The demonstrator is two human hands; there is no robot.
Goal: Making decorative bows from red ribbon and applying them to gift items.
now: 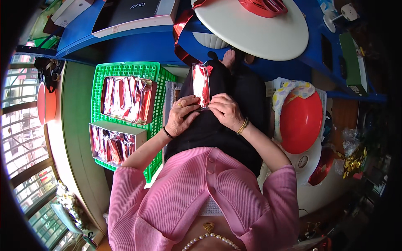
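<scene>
A clear plastic packet point(201, 85) with shiny red material inside lies over my dark-trousered lap, its surface bright with glare. The fingers of my left hand point(182, 113) are closed on its lower left edge. My right hand point(226, 111) pinches the lower right corner between thumb and fingers. Beyond the packet, a shiny red ribbon point(181, 31) hangs down from the table, and I cannot tell whether its end touches the packet.
On my left, a green plastic crate point(157, 77) bears a box point(150, 100) and a paler box point(140, 138), both full of similar packets. Ahead, a roll of red ribbon point(268, 6) sits on a white round board point(251, 35) over the blue table point(138, 50). A red basin point(301, 125) stands right.
</scene>
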